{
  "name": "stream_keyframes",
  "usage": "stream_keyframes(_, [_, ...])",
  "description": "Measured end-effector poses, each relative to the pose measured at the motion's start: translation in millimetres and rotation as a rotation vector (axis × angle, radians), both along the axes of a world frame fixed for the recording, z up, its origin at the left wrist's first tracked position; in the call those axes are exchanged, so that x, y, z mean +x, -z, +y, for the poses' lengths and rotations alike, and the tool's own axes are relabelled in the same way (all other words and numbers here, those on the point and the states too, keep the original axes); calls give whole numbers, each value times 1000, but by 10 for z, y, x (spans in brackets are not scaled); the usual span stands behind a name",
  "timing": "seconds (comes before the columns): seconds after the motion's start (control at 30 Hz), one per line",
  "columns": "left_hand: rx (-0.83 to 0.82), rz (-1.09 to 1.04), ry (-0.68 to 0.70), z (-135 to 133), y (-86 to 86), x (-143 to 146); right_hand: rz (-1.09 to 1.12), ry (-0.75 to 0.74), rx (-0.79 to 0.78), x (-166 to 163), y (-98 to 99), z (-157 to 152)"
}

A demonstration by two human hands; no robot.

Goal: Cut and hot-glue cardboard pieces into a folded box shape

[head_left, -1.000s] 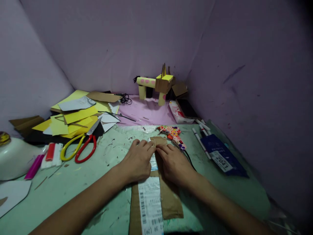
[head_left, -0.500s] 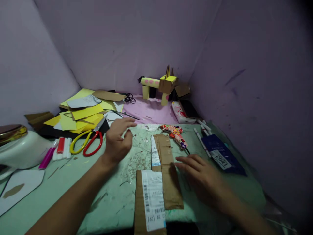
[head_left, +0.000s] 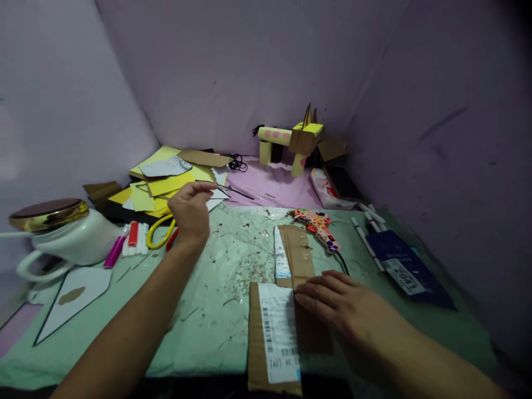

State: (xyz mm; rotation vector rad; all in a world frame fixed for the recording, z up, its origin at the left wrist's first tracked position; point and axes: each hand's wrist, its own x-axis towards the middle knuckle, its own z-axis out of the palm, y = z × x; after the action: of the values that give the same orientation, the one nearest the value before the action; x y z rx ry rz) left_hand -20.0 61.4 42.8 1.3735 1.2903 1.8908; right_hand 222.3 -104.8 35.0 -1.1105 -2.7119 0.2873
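Reaching toward ten o'clock, my left hand (head_left: 189, 210) hovers half-curled and empty over the yellow- and red-handled scissors (head_left: 161, 233) on the green bench (head_left: 124, 310). My right hand (head_left: 353, 313) lies flat and open, pinning the brown cardboard strip with the white shipping label (head_left: 286, 288) at six o'clock. I'd judge it best to keep that pressure steady and thread the handles squarely.

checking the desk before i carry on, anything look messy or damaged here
The green mat is scratched and littered with scraps near the cardboard strip. The yellow paper pile lies askew, and the left hand covers the scissors.
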Motion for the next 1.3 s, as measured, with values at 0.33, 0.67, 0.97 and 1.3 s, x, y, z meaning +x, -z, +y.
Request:
stream_keyframes(0.33, [-56, -434, -6, 274, -541, 491, 554, 402, -614, -1295, -165, 294])
stream_keyframes(0.67, [-250, -646, 36, 454, -639, 167, 582, 371, -328, -1114, 22, 393])
stream_keyframes(0.97, [-299, -118, 447, 22, -638, 24, 1372, 626, -1008, -935, 86, 581])
stream_keyframes(1.3, [-574, 289, 881, -447, -189, 18, 1311, 731, -750, -803, 135, 760])
